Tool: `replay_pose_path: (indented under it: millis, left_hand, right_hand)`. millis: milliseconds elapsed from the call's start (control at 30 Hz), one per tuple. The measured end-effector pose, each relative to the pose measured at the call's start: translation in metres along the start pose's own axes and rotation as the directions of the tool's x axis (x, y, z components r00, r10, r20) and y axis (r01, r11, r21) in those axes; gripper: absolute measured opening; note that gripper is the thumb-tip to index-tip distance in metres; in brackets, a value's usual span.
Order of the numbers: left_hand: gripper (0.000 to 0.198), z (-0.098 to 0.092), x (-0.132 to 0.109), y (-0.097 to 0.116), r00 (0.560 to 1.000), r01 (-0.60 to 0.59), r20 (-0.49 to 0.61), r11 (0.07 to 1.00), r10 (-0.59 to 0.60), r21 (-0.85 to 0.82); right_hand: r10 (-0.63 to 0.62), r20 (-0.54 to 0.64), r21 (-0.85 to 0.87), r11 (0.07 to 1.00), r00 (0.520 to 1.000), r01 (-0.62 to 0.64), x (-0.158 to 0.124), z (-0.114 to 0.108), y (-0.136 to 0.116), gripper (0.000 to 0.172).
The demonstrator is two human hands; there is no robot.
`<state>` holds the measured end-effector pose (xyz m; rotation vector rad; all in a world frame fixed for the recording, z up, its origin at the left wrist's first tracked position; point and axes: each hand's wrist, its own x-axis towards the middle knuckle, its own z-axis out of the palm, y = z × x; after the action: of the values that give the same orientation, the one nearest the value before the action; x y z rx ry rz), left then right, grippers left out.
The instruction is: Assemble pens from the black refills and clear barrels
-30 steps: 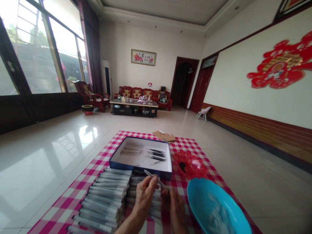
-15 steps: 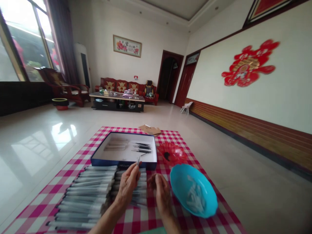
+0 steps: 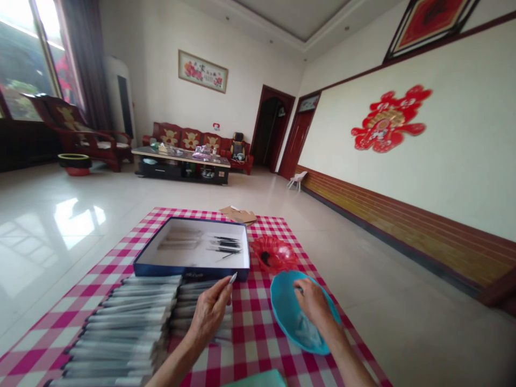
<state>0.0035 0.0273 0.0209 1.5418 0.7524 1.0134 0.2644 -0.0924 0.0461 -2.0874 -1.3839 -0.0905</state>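
My left hand [image 3: 209, 314] is closed on a thin grey pen [image 3: 230, 279], its tip pointing up toward the blue box. It hovers above rows of grey pens [image 3: 129, 322] laid on the red-and-white checked cloth [image 3: 258, 333]. My right hand [image 3: 312, 301] reaches into the turquoise bowl [image 3: 282, 312], fingers curled down among small white pieces [image 3: 302, 333]; what they grip is hidden. A shallow blue box [image 3: 193, 251] with white lining holds a few dark pens.
A red scalloped dish [image 3: 274, 252] stands between box and bowl. Brown cardboard [image 3: 238, 215] lies at the cloth's far edge. A green object [image 3: 258, 379] shows at the bottom edge. Glossy tiled floor surrounds the cloth; a coffee table [image 3: 181, 164] and sofa stand far off.
My right hand left the pen and moved right into the turquoise bowl. My left hand kept the pen and tilted it upright. The view panned right.
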Motion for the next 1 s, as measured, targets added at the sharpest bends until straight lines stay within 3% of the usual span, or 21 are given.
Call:
replay_pose_path:
  millis: [167, 433, 600, 700, 733, 767, 833, 900, 1000]
  left_hand:
    - [0.043, 0.006, -0.003, -0.002, 0.999, -0.010, 0.044, 1.000, 0.010, 0.001]
    - [0.042, 0.005, -0.001, -0.007, 0.998, -0.046, 0.042, 0.999, 0.045, 0.022]
    - [0.042, 0.005, -0.002, -0.005, 0.998, -0.035, 0.050, 0.999, 0.034, 0.008]
    - [0.046, 0.006, -0.003, -0.003, 0.998, -0.042, 0.044, 0.999, 0.042, 0.001]
    - [0.047, 0.006, -0.003, -0.003, 0.998, -0.048, 0.041, 0.999, 0.048, -0.006]
    - [0.048, 0.006, -0.003, -0.002, 0.998, -0.055, 0.041, 0.998, 0.056, -0.014]
    - [0.048, 0.004, -0.003, 0.000, 0.997, -0.068, 0.046, 0.997, 0.069, -0.025]
    - [0.047, 0.003, -0.003, 0.003, 0.996, -0.082, 0.042, 0.996, 0.083, -0.024]
    - [0.046, 0.003, -0.003, 0.005, 0.995, -0.089, 0.047, 0.996, 0.089, -0.006]
  right_hand:
    - [0.035, 0.031, -0.096, 0.995, 0.999, -0.032, -0.002, 0.009, 0.029, 0.018]
    - [0.077, -0.006, -0.070, 0.995, 0.997, -0.077, 0.000, 0.014, 0.029, 0.015]
    - [0.081, -0.069, 0.004, 0.997, 0.994, -0.081, 0.009, 0.003, 0.002, 0.009]
    - [0.094, -0.032, 0.219, 0.972, 0.995, -0.085, 0.011, 0.005, -0.038, 0.019]
    - [0.125, 0.016, 0.443, 0.889, 0.992, -0.119, 0.011, 0.008, -0.054, 0.023]
    - [0.151, 0.083, 0.640, 0.750, 0.985, -0.169, 0.011, 0.012, -0.069, 0.027]
    - [0.177, 0.202, 0.863, 0.433, 0.963, -0.260, 0.011, 0.022, -0.096, 0.032]
    - [0.176, 0.292, 0.927, 0.189, 0.940, -0.323, 0.011, 0.034, -0.114, 0.035]
    - [0.162, 0.345, 0.936, 0.015, 0.925, -0.352, 0.011, 0.050, -0.123, 0.037]
